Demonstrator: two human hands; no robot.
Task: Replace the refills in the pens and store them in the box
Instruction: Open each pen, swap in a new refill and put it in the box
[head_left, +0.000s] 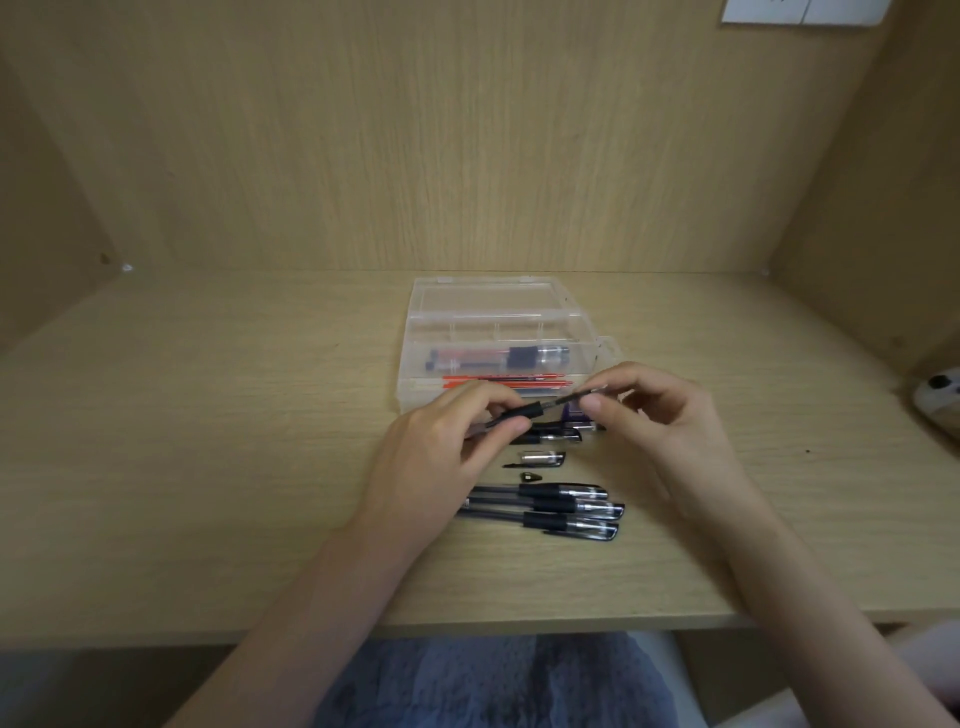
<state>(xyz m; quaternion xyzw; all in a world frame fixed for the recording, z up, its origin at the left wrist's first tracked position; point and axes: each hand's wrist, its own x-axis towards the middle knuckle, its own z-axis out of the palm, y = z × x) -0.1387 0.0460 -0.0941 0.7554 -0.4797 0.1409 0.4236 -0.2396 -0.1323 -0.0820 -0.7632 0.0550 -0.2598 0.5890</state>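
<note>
My left hand grips a pen barrel by its black rubber grip, just above the desk. My right hand pinches the thin refill sticking out of the barrel's right end. Behind them a clear plastic box lies open, holding a pen and several red refills. Three capped black pens lie side by side near the desk's front. Between them and my hands lie a loose cap, a small black tip piece and another capped pen.
The wooden desk sits in an alcove with wooden back and side walls. A small purple object shows under my right fingers. A white rounded object lies at the far right edge. My lap is below the desk's front edge.
</note>
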